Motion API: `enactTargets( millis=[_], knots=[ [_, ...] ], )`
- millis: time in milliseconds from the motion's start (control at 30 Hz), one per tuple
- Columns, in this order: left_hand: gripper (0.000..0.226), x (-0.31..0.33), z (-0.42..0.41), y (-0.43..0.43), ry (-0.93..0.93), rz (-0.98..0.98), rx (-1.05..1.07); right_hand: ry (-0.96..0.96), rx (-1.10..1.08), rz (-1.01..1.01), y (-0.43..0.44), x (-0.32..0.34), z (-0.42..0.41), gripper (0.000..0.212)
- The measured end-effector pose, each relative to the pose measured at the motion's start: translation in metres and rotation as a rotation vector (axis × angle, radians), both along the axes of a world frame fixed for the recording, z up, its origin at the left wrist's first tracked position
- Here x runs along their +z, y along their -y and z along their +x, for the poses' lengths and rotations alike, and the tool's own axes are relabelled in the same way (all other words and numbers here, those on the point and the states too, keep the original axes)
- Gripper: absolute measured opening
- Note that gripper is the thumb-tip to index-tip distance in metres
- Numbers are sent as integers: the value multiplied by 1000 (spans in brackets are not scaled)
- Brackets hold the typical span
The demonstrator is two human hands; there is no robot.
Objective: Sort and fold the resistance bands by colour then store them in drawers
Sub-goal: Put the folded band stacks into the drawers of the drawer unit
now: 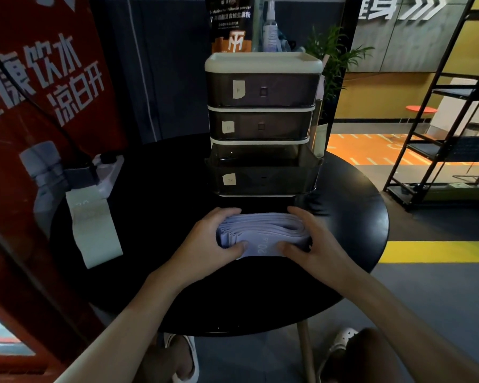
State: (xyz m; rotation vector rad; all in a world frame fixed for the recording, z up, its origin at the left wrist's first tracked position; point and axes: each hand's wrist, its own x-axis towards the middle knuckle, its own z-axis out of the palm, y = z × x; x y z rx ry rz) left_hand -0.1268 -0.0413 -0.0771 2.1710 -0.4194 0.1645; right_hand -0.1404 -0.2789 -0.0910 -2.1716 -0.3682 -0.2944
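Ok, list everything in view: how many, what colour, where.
lilac resistance bands: one folded stack, lilac, table front.
green resistance band: at least one, pale green, table left.
drawer unit: one, smoky drawers in cream frame, table back; bottom drawer pulled out.
table: one, black, round.
power strip: one, white, table's left rear.
spray bottle: one, clear, behind unit.
plant: one, green, behind unit.
shelf rack: one, black, far right.
left grip, right grip: two bare hands, holding the lilac stack's ends.
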Motion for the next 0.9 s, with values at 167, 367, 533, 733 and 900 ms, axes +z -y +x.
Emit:
enactTargets(
  millis=[167, 367, 533, 733, 900],
  knots=[
    [88, -1, 0, -1, -29, 13, -2, -21, -14, 4, -1, 3, 0, 55],
    [62, -4, 1, 0, 96, 67, -26, 7, -14, 59, -1, 6, -1, 50],
    [47, -4, -1, 0, 126, 35, -11, 76, 21, 15, -2, 4, -4, 54],
    [57, -2, -5, -2, 160, 27, -56, 97, 22, -54, -3, 5, -4, 62],
    [60, -2, -5, -7, 132, 62, -70, 107, 1, -104, -2, 1, -3, 54]
  ],
)
